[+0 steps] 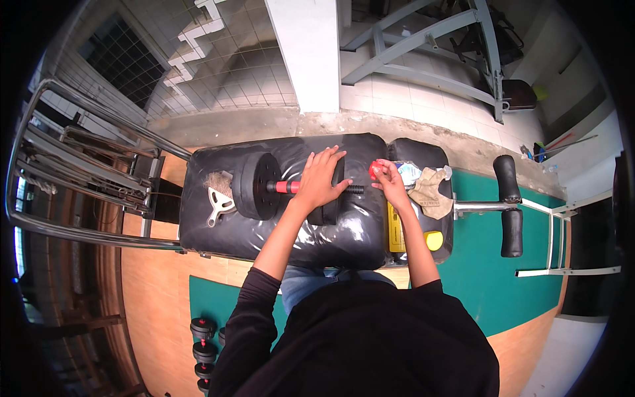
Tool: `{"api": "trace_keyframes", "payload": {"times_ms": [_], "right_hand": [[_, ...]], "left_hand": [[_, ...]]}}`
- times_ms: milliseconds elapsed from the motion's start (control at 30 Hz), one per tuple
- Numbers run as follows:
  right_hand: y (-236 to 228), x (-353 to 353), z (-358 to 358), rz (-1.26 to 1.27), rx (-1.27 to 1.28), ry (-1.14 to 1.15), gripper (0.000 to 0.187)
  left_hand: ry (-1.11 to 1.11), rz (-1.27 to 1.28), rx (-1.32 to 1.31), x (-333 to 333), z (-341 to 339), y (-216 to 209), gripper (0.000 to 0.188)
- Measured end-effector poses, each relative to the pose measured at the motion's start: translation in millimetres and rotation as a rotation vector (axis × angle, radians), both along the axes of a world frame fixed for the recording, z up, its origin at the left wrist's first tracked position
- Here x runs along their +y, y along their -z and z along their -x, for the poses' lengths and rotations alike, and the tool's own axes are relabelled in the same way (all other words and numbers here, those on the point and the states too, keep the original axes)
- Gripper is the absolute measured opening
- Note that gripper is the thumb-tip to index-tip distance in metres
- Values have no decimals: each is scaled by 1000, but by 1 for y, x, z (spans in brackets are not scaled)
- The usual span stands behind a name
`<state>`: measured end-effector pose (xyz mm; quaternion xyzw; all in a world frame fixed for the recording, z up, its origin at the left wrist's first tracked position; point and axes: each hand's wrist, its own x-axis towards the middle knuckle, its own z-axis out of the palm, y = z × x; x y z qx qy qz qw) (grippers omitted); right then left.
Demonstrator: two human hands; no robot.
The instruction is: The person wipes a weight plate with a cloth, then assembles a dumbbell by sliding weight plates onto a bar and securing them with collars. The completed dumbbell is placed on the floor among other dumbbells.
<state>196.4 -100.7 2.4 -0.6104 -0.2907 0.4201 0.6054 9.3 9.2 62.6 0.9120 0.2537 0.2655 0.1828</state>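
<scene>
A dumbbell lies across the black padded bench (357, 231), with thick black plates (254, 188) at its left end and a red grip (286, 187) in the middle. My left hand (319, 180) rests over the black plate (325, 215) at the right end, its fingers stretched out and the thumb along the plate's right side. From that plate sticks out the bare threaded bar end (356, 190). Just beyond and apart from it, my right hand (391, 185) pinches a red screw collar (377, 169) between thumb and fingers.
A white-handled brush (221, 202) lies left of the dumbbell. On the right are a crumpled tan cloth (431, 194), a bottle (407, 174), a yellow pack (395, 231) and a yellow round lid (433, 240). More dumbbells (204, 352) stand on the floor mat.
</scene>
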Motion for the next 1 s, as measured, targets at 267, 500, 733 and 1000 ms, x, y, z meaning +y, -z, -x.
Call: {"api": "trace_keyframes", "payload": {"times_ms": [267,500,733,1000], "right_hand": [[29,-29,5,0,16,-189,37],[23,-25,8,101,17,-182,35],[26,-24,-1,225,173,-269,40],[62,-34,-5,-142,281,-275,40]], "left_hand": [[16,-26,80,-3,-2,3,35],[-6,-41,72,-3,-5,6,34],[-8,-73,129,-6,-5,3,32],[-4,-30,124,-9,-10,-5,31]]}}
